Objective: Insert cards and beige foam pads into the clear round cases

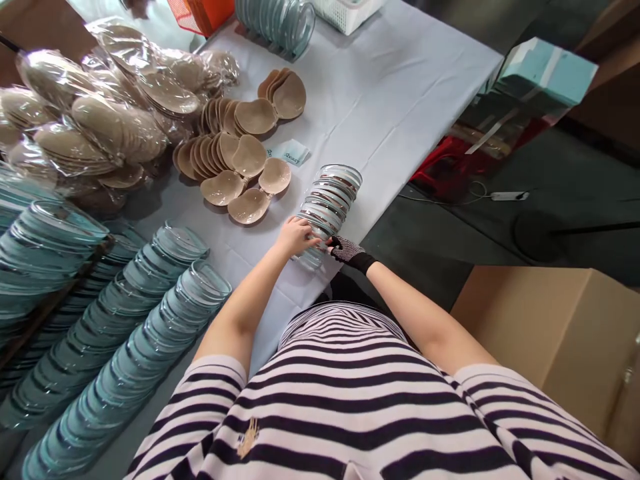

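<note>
A short row of clear plastic shells (pixel 331 198) lies on the white table (pixel 400 100) near its front edge. My left hand (pixel 296 235), bare, rests its fingers on the near end of that row. From the other side, my right hand (pixel 349 252), in a black mesh glove, pinches the same near end. Loose beige adhesive cups (pixel 235 167) lie in overlapping pairs just beyond the row, beside a small pale card (pixel 290 153).
Long rows of stacked blue-tinted clear shells (pixel 150 320) fill the left. Bagged beige cups (pixel 90 113) pile at the far left. Another shell stack (pixel 280 20), an orange basket (pixel 200 13) and a white basket (pixel 345 10) stand at the back. A cardboard box (pixel 550 333) sits right.
</note>
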Motion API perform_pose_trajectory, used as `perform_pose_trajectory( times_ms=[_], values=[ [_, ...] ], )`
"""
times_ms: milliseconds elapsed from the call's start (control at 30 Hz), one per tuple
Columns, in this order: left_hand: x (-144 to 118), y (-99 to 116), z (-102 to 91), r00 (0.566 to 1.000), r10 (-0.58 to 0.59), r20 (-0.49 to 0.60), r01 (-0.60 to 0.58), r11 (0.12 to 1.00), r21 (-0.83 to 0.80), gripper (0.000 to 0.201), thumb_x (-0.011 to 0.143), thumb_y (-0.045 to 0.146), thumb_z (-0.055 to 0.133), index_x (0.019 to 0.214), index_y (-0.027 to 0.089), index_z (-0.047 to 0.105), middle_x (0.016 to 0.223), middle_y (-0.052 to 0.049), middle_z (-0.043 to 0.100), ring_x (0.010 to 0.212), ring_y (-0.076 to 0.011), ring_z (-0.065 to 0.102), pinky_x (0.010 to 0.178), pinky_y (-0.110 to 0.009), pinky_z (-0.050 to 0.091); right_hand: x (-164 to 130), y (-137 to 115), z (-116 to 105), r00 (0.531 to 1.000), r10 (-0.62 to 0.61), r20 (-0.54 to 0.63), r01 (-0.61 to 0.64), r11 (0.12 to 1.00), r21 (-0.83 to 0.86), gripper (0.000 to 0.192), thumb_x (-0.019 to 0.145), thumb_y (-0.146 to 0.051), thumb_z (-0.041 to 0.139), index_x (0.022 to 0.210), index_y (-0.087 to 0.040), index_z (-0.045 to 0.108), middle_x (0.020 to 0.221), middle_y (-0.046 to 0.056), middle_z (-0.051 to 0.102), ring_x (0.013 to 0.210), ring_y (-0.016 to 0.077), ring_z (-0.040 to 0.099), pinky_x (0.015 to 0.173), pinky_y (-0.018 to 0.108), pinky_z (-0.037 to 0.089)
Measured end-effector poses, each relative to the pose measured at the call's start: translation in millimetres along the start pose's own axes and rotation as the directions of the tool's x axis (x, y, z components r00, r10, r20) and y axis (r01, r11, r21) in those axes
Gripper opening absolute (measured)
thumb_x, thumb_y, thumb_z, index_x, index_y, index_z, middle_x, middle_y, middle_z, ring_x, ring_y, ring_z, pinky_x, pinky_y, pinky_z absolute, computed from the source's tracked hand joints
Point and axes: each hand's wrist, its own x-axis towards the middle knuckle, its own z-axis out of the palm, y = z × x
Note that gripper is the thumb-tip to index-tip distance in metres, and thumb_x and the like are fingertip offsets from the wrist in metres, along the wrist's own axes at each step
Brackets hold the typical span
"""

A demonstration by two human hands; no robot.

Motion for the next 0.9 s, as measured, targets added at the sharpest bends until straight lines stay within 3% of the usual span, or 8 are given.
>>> perform_pose_trajectory(
  times_ms=[200, 367, 467, 600, 667, 767, 833, 900],
  values=[
    [15, 0, -3.3, 0.998, 0.051, 0.03, -0.053, 0.997, 0.063, 0.038, 0.08, 0.055, 0.065, 0.063, 0.021, 0.067, 0.07, -0.007, 0.062, 0.08, -0.0249, 0.061, 0.088, -0.044, 0.045, -1, -36, -1, 0.996, -0.085, -0.007, 0.073, 0.895, -0.441, 0.032, 0.096, -0.038, 0.046, 0.106, -0.019, 0.068, 0.1, 0.009, 0.073, 0.087, 0.0191, 0.067, 0.074, 0.028, 0.048],
    [0, 2, -4.2, 0.974, -0.052, -0.221, 0.036, 0.996, -0.077, 0.023, 0.085, 0.045, 0.063, 0.091, 0.024, 0.07, 0.099, -0.009, 0.066, 0.098, -0.0235, 0.061, 0.091, -0.04, 0.048, 2, -64, -35, 0.987, -0.124, 0.107, 0.163, 0.731, -0.663, 0.033, 0.094, -0.041, 0.048, 0.088, -0.02, 0.072, 0.088, 0.009, 0.073, 0.081, 0.0214, 0.067, 0.07, 0.029, 0.045],
    [-7, -1, -5.3, 0.905, -0.207, -0.371, 0.165, 0.976, -0.143, 0.02, 0.09, 0.038, 0.059, 0.101, 0.025, 0.069, 0.112, -0.01, 0.065, 0.107, -0.0223, 0.059, 0.096, -0.04, 0.047, 42, -90, -77, 0.957, -0.274, 0.093, 0.27, 0.733, -0.624, 0.036, 0.097, -0.04, 0.043, 0.09, -0.018, 0.071, 0.085, 0.008, 0.072, 0.08, 0.0185, 0.065, 0.07, 0.026, 0.044],
    [8, -25, -10.3, 0.827, -0.434, -0.357, 0.407, 0.901, -0.154, 0.023, 0.091, 0.032, 0.056, 0.109, 0.024, 0.067, 0.125, -0.01, 0.061, 0.122, -0.0246, 0.053, 0.104, -0.042, 0.044, 148, -139, -102, 0.864, -0.475, 0.167, 0.466, 0.63, -0.622, 0.029, 0.096, -0.031, 0.045, 0.106, -0.015, 0.068, 0.106, 0.012, 0.071, 0.097, 0.021, 0.064, 0.084, 0.029, 0.044],
    [21, -49, -15.0, 0.737, -0.599, -0.315, 0.594, 0.795, -0.122, 0.032, 0.089, 0.03, 0.057, 0.12, 0.023, 0.064, 0.14, -0.011, 0.052, 0.136, -0.0279, 0.042, 0.112, -0.045, 0.036, 203, -163, -86, 0.759, -0.535, 0.37, 0.633, 0.476, -0.61, 0.031, 0.092, -0.026, 0.052, 0.119, -0.015, 0.065, 0.122, 0.014, 0.066, 0.112, 0.025, 0.059, 0.097, 0.036, 0.042],
    [37, -87, -20.4, 0.496, -0.829, -0.257, 0.848, 0.526, -0.061, 0.054, 0.085, 0.028, 0.06, 0.137, 0.02, 0.052, 0.155, -0.011, 0.036, 0.146, -0.0314, 0.024, 0.118, -0.05, 0.025, 256, -188, -42, 0.575, -0.519, 0.632, 0.817, 0.331, -0.471, 0.044, 0.083, -0.019, 0.063, 0.125, -0.01, 0.061, 0.136, 0.02, 0.057, 0.129, 0.0315, 0.046, 0.111, 0.048, 0.031],
    [40, -105, -21.0, 0.376, -0.906, -0.195, 0.922, 0.387, -0.021, 0.064, 0.082, 0.026, 0.062, 0.143, 0.019, 0.044, 0.157, -0.012, 0.032, 0.147, -0.032, 0.02, 0.12, -0.053, 0.019, 269, -198, -18, 0.591, -0.5, 0.633, 0.803, 0.439, -0.404, 0.041, 0.079, -0.016, 0.068, 0.117, -0.003, 0.063, 0.13, 0.024, 0.059, 0.129, 0.0351, 0.046, 0.112, 0.054, 0.028],
    [40, -115, -19.1, 0.342, -0.93, -0.136, 0.94, 0.341, 0.031, 0.069, 0.079, 0.024, 0.064, 0.144, 0.018, 0.042, 0.154, -0.013, 0.037, 0.146, -0.0315, 0.023, 0.12, -0.055, 0.014, 270, -204, -7, 0.628, -0.518, 0.581, 0.764, 0.551, -0.334, 0.033, 0.084, -0.019, 0.066, 0.112, -0.002, 0.063, 0.122, 0.022, 0.063, 0.12, 0.0329, 0.054, 0.107, 0.055, 0.035]
  ],
)
